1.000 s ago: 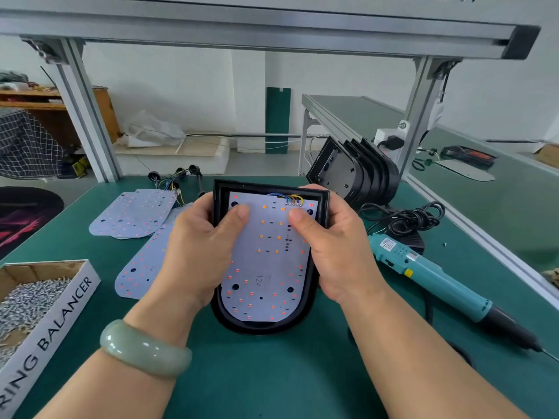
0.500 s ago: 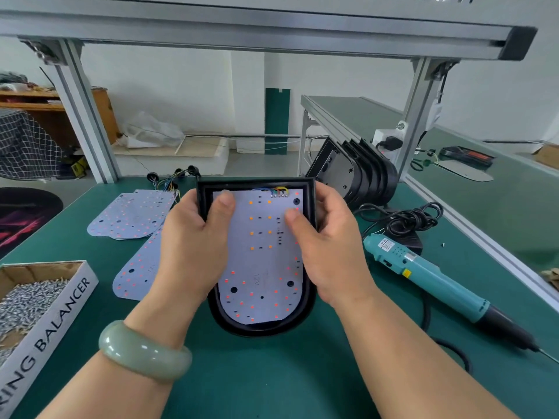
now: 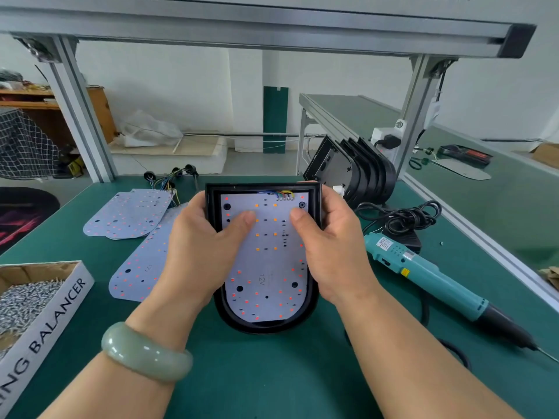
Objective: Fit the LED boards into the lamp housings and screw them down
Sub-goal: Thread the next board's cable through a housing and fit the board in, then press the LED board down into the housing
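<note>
Left grip and right grip curled round housing sides at frame centre, thumbs pressed on board inside, screwdriver lay right on worktop

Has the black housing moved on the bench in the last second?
Yes, slightly: the housing has slid left, away from the screwdriver lying still, and sits straighter, gripped by the left hand and right hand.

One wide camera sits on the person's head, facing forward and down, close over the left hand and right hand gripping the housing, with the back wall up top.
</note>
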`<state>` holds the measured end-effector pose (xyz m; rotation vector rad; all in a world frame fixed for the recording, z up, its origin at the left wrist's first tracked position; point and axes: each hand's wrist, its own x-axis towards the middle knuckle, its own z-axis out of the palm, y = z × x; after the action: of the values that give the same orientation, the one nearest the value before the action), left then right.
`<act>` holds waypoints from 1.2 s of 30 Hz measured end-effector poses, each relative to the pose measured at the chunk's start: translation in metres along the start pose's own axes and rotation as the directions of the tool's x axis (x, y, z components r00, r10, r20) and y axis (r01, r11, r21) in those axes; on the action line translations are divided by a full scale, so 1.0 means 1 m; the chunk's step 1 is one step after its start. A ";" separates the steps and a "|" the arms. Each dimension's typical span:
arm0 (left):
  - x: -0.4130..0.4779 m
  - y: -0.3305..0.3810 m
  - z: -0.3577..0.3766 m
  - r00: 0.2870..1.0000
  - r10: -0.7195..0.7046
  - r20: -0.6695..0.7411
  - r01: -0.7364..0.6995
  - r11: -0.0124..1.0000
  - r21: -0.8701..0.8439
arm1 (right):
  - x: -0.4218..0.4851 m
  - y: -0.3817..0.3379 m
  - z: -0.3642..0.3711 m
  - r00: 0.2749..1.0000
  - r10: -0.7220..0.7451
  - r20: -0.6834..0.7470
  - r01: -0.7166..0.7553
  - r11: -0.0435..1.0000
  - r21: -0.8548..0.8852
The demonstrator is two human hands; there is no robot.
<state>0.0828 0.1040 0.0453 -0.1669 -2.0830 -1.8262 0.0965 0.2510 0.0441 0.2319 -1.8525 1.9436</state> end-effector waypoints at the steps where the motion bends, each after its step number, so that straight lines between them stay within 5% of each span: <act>1: 0.000 0.001 0.000 0.999 0.008 -0.037 -0.006 0.998 0.056 | 0.000 0.000 0.001 0.999 -0.013 -0.029 0.012 0.999 -0.032; 4: -0.006 0.006 -0.001 0.950 0.215 -0.227 -0.126 0.928 0.350 | 0.000 0.004 0.002 0.980 -0.059 -0.189 0.040 0.994 -0.099; 6: -0.020 0.013 0.005 0.944 0.295 -0.148 -0.219 0.894 0.391 | -0.002 0.003 0.006 0.957 -0.103 -0.271 0.076 0.991 -0.111; 10: -0.041 0.023 0.021 0.981 0.163 0.103 -0.187 0.929 0.319 | -0.013 0.002 0.020 0.992 -0.112 -0.058 0.109 0.993 -0.046; 15: -0.020 0.016 0.005 0.984 0.043 -0.176 -0.040 0.999 0.023 | -0.020 0.000 0.022 0.917 -0.233 0.325 0.255 0.967 -0.025; 17: -0.012 0.009 -0.005 0.982 0.028 -0.184 -0.029 1.000 -0.001 | -0.020 -0.004 0.018 0.943 -0.263 0.204 0.282 0.957 -0.069; 20: -0.005 0.003 -0.017 0.997 0.005 -0.078 -0.010 0.999 -0.053 | -0.012 -0.004 0.007 0.919 -0.392 -0.048 0.338 0.843 -0.419; 25: -0.006 -0.001 -0.025 0.997 0.074 0.036 -0.073 0.997 -0.020 | -0.006 0.008 -0.003 0.981 -0.082 0.176 0.170 0.799 -0.577; 31: 0.003 -0.006 -0.033 0.993 0.072 -0.089 -0.079 0.994 -0.081 | -0.007 0.005 0.002 0.948 -0.260 0.183 0.317 0.716 -0.622; 36: 0.007 -0.011 -0.033 0.987 0.002 -0.161 0.000 1.000 0.013 | -0.010 -0.001 0.009 0.942 -0.266 0.203 0.334 0.720 -0.608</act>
<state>0.0792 0.0693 0.0408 -0.0155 -1.9825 -1.7631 0.1045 0.2400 0.0414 0.3882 -2.2553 1.0160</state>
